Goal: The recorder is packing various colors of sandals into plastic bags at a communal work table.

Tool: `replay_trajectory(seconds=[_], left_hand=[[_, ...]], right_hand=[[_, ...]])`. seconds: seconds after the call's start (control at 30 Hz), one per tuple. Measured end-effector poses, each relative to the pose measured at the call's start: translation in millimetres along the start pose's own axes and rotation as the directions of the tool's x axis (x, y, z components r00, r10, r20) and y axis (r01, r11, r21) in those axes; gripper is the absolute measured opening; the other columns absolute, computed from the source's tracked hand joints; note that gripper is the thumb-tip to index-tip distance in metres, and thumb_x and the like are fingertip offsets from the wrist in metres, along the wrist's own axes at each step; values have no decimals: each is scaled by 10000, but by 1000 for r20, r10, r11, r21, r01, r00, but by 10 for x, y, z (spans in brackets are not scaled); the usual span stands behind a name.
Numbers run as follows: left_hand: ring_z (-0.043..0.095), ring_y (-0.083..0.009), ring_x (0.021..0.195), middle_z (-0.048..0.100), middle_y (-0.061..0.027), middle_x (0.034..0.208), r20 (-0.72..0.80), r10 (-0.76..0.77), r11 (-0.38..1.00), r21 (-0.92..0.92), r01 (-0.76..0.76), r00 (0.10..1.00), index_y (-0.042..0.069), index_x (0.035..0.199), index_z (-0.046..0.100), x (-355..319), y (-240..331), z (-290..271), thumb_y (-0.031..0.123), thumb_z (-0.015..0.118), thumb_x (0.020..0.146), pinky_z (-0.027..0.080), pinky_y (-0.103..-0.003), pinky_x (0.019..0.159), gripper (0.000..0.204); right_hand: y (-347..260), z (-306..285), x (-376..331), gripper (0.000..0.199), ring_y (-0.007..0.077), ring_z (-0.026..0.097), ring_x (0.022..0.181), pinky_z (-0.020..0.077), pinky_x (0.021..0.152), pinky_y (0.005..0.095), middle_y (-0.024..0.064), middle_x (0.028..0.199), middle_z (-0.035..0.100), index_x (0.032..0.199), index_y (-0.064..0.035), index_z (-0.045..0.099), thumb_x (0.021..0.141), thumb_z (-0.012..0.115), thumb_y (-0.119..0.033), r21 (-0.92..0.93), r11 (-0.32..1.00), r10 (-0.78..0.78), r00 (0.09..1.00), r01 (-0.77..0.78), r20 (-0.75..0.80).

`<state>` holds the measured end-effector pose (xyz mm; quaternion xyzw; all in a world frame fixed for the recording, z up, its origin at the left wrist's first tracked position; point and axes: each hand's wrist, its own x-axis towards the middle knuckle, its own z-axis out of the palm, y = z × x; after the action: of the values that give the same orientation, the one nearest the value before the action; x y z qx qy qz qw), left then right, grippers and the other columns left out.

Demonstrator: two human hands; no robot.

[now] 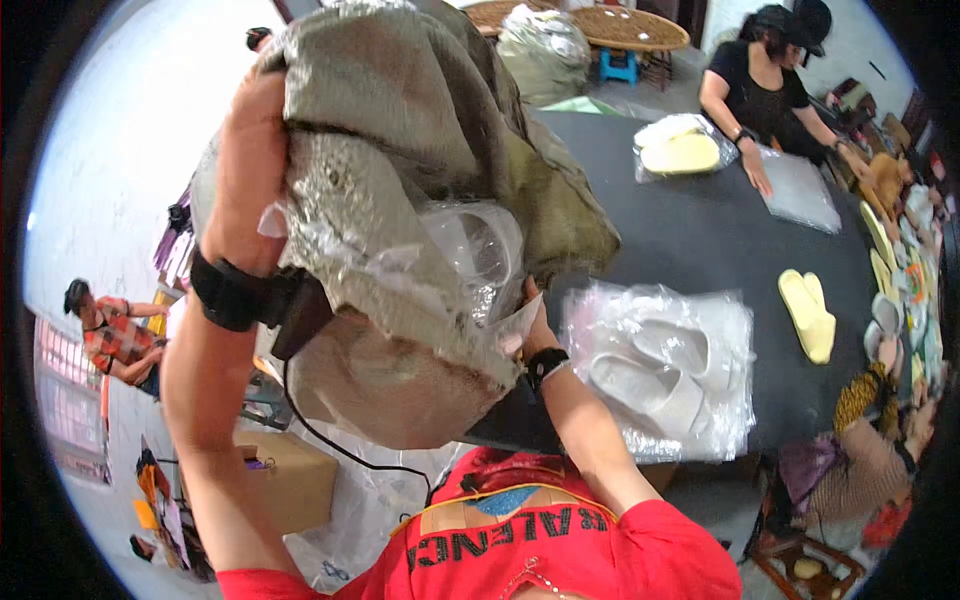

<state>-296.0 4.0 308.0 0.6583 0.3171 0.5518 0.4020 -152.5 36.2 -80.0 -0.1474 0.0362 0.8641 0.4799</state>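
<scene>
Pale wall (120, 130) on left, grey floor w/ blue stool (620, 66) & round wicker tables (628, 28) at back.

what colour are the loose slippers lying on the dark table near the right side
Pale yellow. The pair of slippers lies unbagged on the black table, shown in the head view.

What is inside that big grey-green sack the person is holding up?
Crumpled clear plastic bags show at the mouth of the sack, where the right hand reaches. Deeper contents are hidden by its cloth.

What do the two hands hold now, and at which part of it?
Both hold one large olive sack full of clear plastic bags: the left hand grips its upper side, the right hand its lower open edge.
</scene>
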Motion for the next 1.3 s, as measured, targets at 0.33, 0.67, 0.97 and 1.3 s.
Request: replay_trajectory(seconds=[0.33,0.67,0.97,1.3], left_hand=[[569,-135,779,586,-66,871,69,-155,987,-37,158,985,13,1003,550,335,-205,-16,107,412,800,474,-264,689,262],[584,-118,779,610,-36,902,245,-161,983,129,133,956,32,1004,591,420,-123,196,194,508,844,480,-234,699,242],[554,-156,936,571,-84,1050,308,-146,973,218,80,940,-1,1183,491,282,-110,75,134,501,786,441,-252,837,419],[548,-157,950,558,-103,1108,303,-102,988,-81,133,947,-30,1218,462,109,-229,33,-10,446,667,435,-238,844,552]], right_hand=[[161,46,-546,671,295,458,1075,420,851,440,158,1247,401,1390,-118,154,852,544,-214,-555,537,-803,586,635,-107],[-374,-675,-400,477,195,502,865,430,743,340,48,1023,509,1193,-123,435,880,410,-482,-546,527,-825,545,651,-148],[244,-321,-1097,584,251,523,1027,463,825,388,120,1154,512,1243,-61,393,897,326,-527,-561,694,-570,820,451,-45],[37,16,-1732,755,306,363,1217,301,1007,451,135,1366,326,1375,-106,223,851,143,-644,-224,958,-166,983,178,75]])
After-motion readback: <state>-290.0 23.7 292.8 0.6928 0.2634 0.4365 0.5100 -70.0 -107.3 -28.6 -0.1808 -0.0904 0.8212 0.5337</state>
